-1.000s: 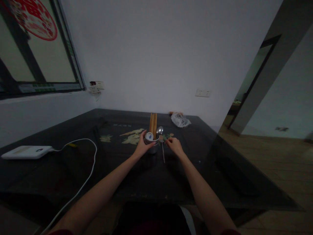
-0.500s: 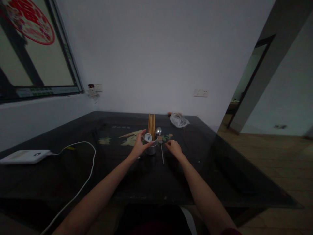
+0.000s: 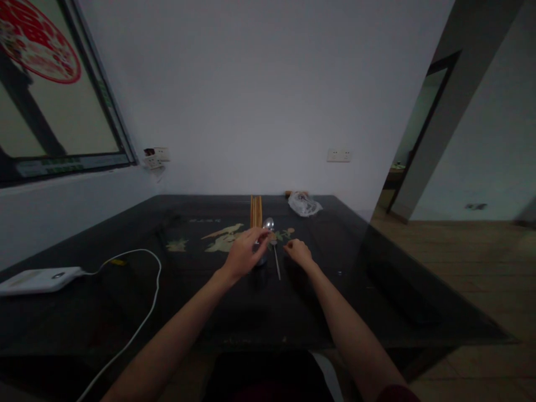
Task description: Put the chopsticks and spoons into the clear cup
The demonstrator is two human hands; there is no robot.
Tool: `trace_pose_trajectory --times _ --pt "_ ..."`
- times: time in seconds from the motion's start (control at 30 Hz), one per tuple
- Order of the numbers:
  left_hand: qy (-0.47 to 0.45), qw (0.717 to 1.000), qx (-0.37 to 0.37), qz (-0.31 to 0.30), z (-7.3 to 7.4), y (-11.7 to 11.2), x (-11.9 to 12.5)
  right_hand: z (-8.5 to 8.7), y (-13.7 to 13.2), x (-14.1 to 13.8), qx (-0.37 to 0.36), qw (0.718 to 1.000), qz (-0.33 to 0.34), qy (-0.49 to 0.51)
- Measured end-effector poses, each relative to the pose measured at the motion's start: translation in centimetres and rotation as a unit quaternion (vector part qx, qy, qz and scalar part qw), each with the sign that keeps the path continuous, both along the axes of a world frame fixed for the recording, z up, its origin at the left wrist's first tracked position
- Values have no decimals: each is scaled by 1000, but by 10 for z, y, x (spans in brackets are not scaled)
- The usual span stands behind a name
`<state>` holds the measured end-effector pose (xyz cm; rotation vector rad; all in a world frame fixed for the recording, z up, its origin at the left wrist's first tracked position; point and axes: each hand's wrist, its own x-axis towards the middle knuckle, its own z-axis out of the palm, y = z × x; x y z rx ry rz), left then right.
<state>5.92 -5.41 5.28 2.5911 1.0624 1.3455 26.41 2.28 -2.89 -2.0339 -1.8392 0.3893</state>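
My left hand [image 3: 248,249] is over the metal cup [image 3: 262,261], which it mostly hides. Its thumb and fingertips close together just below the bowl of a metal spoon [image 3: 268,223], and they appear to pinch its neck. Several wooden chopsticks [image 3: 256,211] stand upright behind the hand. A fork [image 3: 277,262] lies on the table right of the cup, handle toward me. My right hand [image 3: 298,251] rests right of the fork, apart from it, with its fingers curled closed and nothing visible in them.
The dark table [image 3: 201,312] has a flower and bird pattern. A crumpled clear plastic bag [image 3: 304,204] lies at its back edge. On the left, a white device [image 3: 39,280] has a white cable [image 3: 156,296] running over the front edge. A dark flat object [image 3: 404,296] is at right.
My left hand has moved from the left side of the cup to over it, up to the spoon, and now covers the round white piece seen there. My right hand stays beside the fork.
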Motion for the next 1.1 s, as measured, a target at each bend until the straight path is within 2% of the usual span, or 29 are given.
trace_pose_trajectory --times 0.1,0.2,0.3,0.4,0.5,0.7,0.9,1.1 --pt "129 988 -79 21 -1 -10 25 2 -1 2 -6 1000 2 -3" --pt "290 941 -146 96 -14 -11 50 3 -2 3 -13 1000 1 -7" --pt "360 900 -185 163 -33 -2 66 4 -2 4 -15 1000 0 -7" --pt "382 879 -220 183 -48 9 73 4 -2 3 -15 1000 2 -8" --pt "389 872 -229 189 -54 14 74 4 -2 4 -14 1000 1 -6" --pt "404 869 -222 179 -54 6 62 4 0 10 -20 1000 -10 -1" --pt "430 859 -240 141 -52 -7 42 4 2 15 -26 999 -20 1" --pt "401 873 -215 177 -47 -1 50 4 2 14 -25 1000 -19 0"
